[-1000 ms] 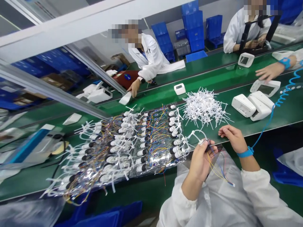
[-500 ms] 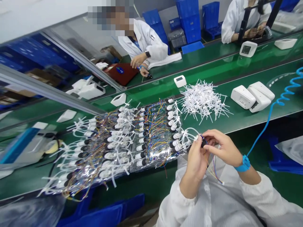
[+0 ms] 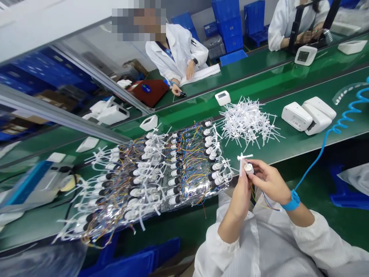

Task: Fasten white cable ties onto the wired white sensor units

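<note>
Up off the bench, at its front edge, a small pump [image 3: 248, 168] with a round white head is between my two hands. My left hand [image 3: 240, 194] is closed around its lower side. With thumb and fingers, my right hand [image 3: 269, 181] grips it from the right. A white tube with a cross-shaped connector [image 3: 243, 157] stands up beside the pump at my left fingertips. Thin coloured wires [image 3: 269, 204] hang below my right hand. The pump's lower body is hidden by my fingers. Rows of similar pumps [image 3: 174, 181] with wires and white tubes lie left of my hands.
A heap of white tube pieces [image 3: 249, 121] lies beyond my hands. White device housings [image 3: 296, 117] stand to its right. A coiled blue cord [image 3: 323, 148] runs to my right wristband [image 3: 292, 201]. Across the bench sits a co-worker in a white coat [image 3: 178, 50]; another is farther right.
The pump has turned in my hands, so its white head now faces up and the tube connector stands upright. The co-worker's watch hand has lowered to the white cloth.
</note>
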A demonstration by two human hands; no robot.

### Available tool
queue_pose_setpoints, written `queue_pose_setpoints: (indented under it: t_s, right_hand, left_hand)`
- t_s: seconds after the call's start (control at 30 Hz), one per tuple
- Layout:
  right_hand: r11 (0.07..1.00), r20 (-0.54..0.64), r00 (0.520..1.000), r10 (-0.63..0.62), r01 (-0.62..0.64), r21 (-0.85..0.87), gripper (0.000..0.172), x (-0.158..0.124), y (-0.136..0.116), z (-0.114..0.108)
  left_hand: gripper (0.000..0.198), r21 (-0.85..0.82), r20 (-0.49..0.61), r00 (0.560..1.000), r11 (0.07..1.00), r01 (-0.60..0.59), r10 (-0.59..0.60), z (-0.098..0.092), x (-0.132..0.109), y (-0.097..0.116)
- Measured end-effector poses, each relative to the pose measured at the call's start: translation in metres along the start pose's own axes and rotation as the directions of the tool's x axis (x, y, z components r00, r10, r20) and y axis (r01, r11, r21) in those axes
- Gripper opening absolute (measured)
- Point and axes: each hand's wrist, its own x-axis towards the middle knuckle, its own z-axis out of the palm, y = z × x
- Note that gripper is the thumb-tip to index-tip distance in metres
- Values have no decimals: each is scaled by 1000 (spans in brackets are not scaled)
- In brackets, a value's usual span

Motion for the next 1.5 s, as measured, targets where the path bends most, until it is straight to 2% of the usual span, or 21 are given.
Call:
queue_pose_setpoints:
  t_s: [0.1,0.2,0.3,0.37,0.47,0.53,0.63,0.77,0.83,0.9,1.0,1.07,1.13,1.23,1.33,1.4,1.5]
  right_hand:
    - [1000,-30,999,-12,11,-27,48,1,-4,5]
    - [994,-32,999,-29,25,-104,45,5,-11,6]
    - [993,-25,999,33,-35,-112,38,12,-14,0]
    - [991,-18,992,122,-123,-57,38,17,-13,-6]
    - [963,28,972,234,-235,132,45,24,-14,-13]
    - [920,36,958,285,-284,270,49,26,-17,-13]
    - [848,11,944,331,-303,434,49,25,-26,-3]
    - [776,-61,941,333,-236,585,47,24,-42,28]
    - [754,-127,938,323,-175,633,46,25,-49,46]
    - [726,-146,942,301,-127,676,45,26,-55,62]
    - [665,-118,955,271,-97,741,46,32,-62,82]
    - [639,-103,962,252,-85,765,48,36,-65,90]
    - [639,-91,972,218,-72,766,53,39,-67,95]
    - [669,-48,984,169,-79,739,57,41,-65,96]
    - [722,2,989,148,-109,683,58,40,-56,89]
    - [791,4,993,120,-99,603,54,40,-48,83]
    - [928,-23,999,23,-13,373,42,41,-38,74]
  left_hand:
    - [87,182,69,997,982,-57,45,1,-1,2]
    - [99,389,117,990,914,-115,74,3,-2,7]
    - [103,486,162,984,862,-144,73,3,0,7]
    - [104,532,190,978,828,-177,88,3,1,5]
    - [98,617,192,967,746,-250,165,2,-1,8]
    - [88,692,217,950,651,-313,226,0,-4,17]
    - [75,793,311,901,440,-422,304,-4,-9,40]
    - [66,867,422,836,113,-485,351,-5,-7,77]
    - [59,868,471,811,-18,-496,347,-4,-4,95]
    - [48,863,499,805,-97,-496,322,-3,-1,112]
    - [40,876,482,833,-151,-458,271,-3,3,130]
    - [40,880,473,841,-178,-440,261,-5,5,137]
    - [44,877,479,831,-194,-440,284,-10,7,140]
    - [49,876,480,801,-142,-462,358,-22,11,141]
    - [47,875,432,797,20,-485,423,-38,13,143]
    - [39,877,362,841,159,-453,401,-48,13,145]
    - [32,859,247,929,382,-341,274,-62,14,147]
